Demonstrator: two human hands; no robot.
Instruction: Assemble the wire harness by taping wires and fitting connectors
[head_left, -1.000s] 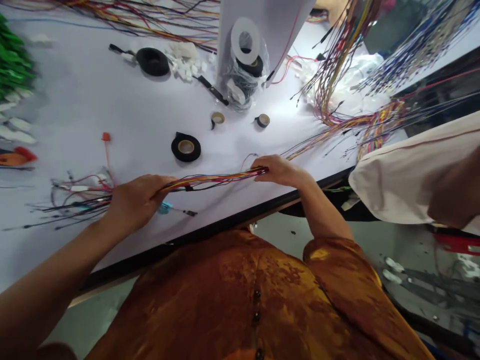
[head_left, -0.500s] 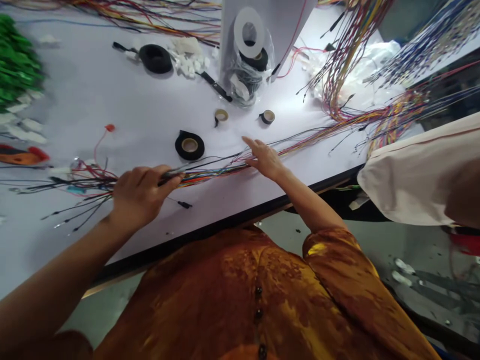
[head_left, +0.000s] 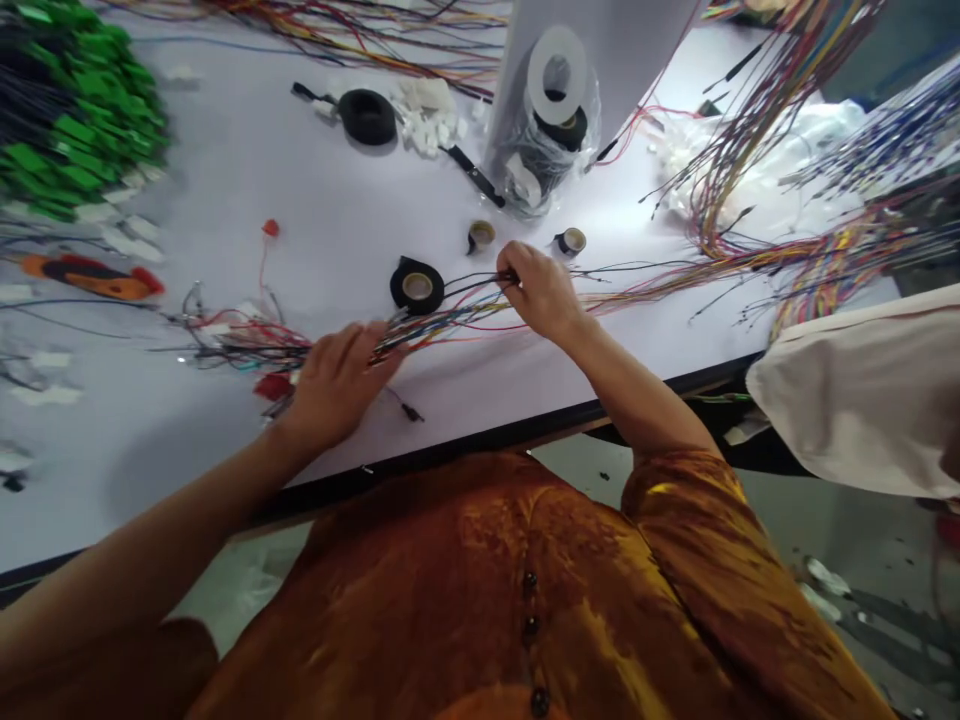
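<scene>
A bundle of thin coloured wires runs along the front of the white table. My left hand is closed around the bundle near its left end, where loose black and red wire ends fan out. My right hand pinches a pair of black wires and lifts them a little apart from the rest. Just behind the bundle, between my hands, lies a roll of black tape. Two smaller tape rolls, one left of my right hand and one right of it, sit farther back.
Orange-handled pliers and a heap of green connectors lie at the left. Behind stand plastic-wrapped tape rolls beside a white panel. More wires hang at the right, near a person's pale sleeve. The table's dark edge runs before me.
My right hand has gone from spread fingers over the wires to a pinch on the black wires. My left hand stays on the bundle. The view has shifted, so things appear farther right.
</scene>
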